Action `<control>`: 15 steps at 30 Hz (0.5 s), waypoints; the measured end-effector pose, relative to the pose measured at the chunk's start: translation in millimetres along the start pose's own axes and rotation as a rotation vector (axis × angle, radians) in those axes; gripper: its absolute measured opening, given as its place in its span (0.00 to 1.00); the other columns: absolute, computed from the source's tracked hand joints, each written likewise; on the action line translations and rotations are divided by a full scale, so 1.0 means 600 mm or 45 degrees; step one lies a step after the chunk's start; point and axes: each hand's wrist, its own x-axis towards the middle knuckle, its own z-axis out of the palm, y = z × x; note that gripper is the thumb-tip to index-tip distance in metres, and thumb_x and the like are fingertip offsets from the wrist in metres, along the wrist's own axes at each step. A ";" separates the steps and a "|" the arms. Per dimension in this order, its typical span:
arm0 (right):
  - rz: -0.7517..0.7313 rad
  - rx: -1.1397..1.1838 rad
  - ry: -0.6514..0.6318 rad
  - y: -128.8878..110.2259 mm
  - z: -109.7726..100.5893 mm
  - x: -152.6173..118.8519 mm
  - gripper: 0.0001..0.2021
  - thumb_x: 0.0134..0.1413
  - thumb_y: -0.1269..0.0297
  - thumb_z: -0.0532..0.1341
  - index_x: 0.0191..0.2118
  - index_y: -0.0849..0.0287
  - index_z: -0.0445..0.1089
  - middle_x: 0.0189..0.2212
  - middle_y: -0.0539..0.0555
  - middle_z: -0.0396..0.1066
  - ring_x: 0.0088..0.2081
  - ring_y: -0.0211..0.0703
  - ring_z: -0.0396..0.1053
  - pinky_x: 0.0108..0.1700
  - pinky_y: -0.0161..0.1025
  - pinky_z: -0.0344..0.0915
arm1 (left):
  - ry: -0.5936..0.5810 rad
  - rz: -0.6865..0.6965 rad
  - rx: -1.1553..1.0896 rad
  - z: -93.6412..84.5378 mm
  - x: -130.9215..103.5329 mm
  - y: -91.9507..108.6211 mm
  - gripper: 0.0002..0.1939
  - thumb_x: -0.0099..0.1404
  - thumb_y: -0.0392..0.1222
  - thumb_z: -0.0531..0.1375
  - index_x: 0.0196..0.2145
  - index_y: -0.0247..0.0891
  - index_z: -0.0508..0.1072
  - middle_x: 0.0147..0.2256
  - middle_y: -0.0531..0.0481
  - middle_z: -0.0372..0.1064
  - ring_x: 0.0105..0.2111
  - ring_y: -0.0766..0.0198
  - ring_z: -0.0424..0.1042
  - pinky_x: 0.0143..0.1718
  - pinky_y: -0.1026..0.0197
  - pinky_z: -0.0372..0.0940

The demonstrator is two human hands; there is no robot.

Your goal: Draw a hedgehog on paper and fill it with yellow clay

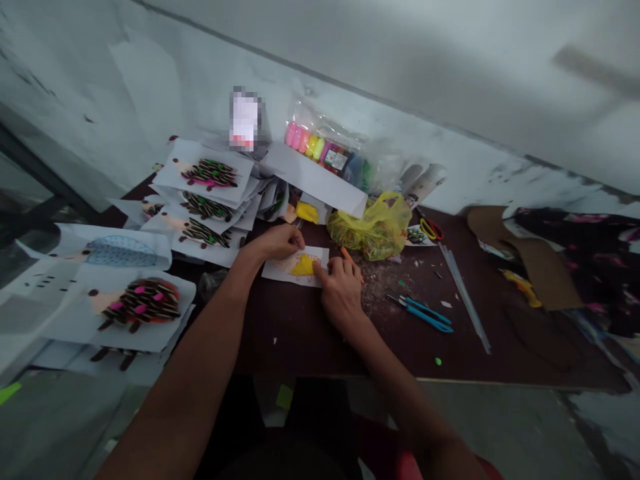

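A small white paper (275, 272) lies on the dark table with a drawn outline in orange lines. Flattened yellow clay (303, 265) fills part of the outline, beside a pale peach patch (285, 264). My left hand (280, 241) rests at the paper's upper left edge, fingers curled together; whatever is between its fingertips is too small to make out. My right hand (343, 287) lies at the paper's right side, thumb side touching the yellow clay, other fingers loosely bent. An orange stick-like tool (346, 254) shows just beyond those fingers, partly hidden; whether they touch it is unclear.
Stacked hedgehog pictures (207, 175) and more sheets (145, 313) crowd the left. Behind are a yellow plastic bag (375, 230), a pack of coloured clay (320, 147) and a lump of yellow clay (307, 212). Blue snips (425, 315), clear sticks (465, 297) and scissors (431, 229) lie right.
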 end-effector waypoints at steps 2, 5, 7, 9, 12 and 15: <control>0.004 0.018 0.001 0.003 0.001 0.000 0.18 0.68 0.70 0.53 0.58 0.50 0.70 0.44 0.59 0.70 0.45 0.52 0.62 0.47 0.47 0.54 | 0.005 -0.004 -0.004 0.001 0.000 0.000 0.17 0.54 0.31 0.58 0.40 0.35 0.81 0.32 0.47 0.77 0.28 0.66 0.68 0.30 0.65 0.60; 0.002 0.034 0.023 0.006 0.005 -0.002 0.18 0.67 0.70 0.54 0.58 0.51 0.70 0.44 0.59 0.70 0.45 0.51 0.62 0.49 0.47 0.53 | 0.011 -0.003 -0.020 0.002 -0.001 -0.001 0.17 0.53 0.31 0.58 0.39 0.36 0.81 0.30 0.48 0.76 0.27 0.66 0.68 0.29 0.66 0.60; 0.007 0.043 0.043 0.008 0.010 -0.004 0.18 0.67 0.70 0.54 0.58 0.51 0.71 0.43 0.59 0.70 0.45 0.51 0.62 0.49 0.47 0.53 | 0.014 -0.006 -0.020 0.002 -0.002 -0.001 0.17 0.53 0.31 0.58 0.39 0.36 0.81 0.30 0.49 0.76 0.27 0.66 0.68 0.29 0.66 0.60; 0.017 0.060 0.067 0.012 0.015 -0.005 0.17 0.66 0.70 0.55 0.56 0.52 0.72 0.43 0.59 0.70 0.46 0.51 0.61 0.49 0.46 0.53 | 0.014 -0.004 -0.011 0.001 -0.002 0.000 0.17 0.53 0.31 0.58 0.39 0.36 0.81 0.30 0.49 0.76 0.27 0.66 0.68 0.29 0.66 0.60; 0.032 0.092 0.117 0.019 0.022 -0.007 0.15 0.66 0.70 0.56 0.52 0.53 0.74 0.44 0.58 0.69 0.46 0.50 0.61 0.49 0.45 0.53 | 0.001 -0.001 -0.003 -0.002 -0.002 0.002 0.17 0.53 0.31 0.58 0.39 0.36 0.81 0.31 0.49 0.77 0.28 0.65 0.69 0.29 0.67 0.61; -0.021 0.103 0.156 0.023 0.026 -0.008 0.18 0.66 0.70 0.55 0.56 0.50 0.72 0.45 0.58 0.68 0.46 0.49 0.60 0.49 0.45 0.52 | -0.012 0.007 -0.007 -0.003 -0.001 0.002 0.16 0.53 0.31 0.58 0.39 0.35 0.81 0.32 0.49 0.77 0.29 0.65 0.70 0.30 0.67 0.61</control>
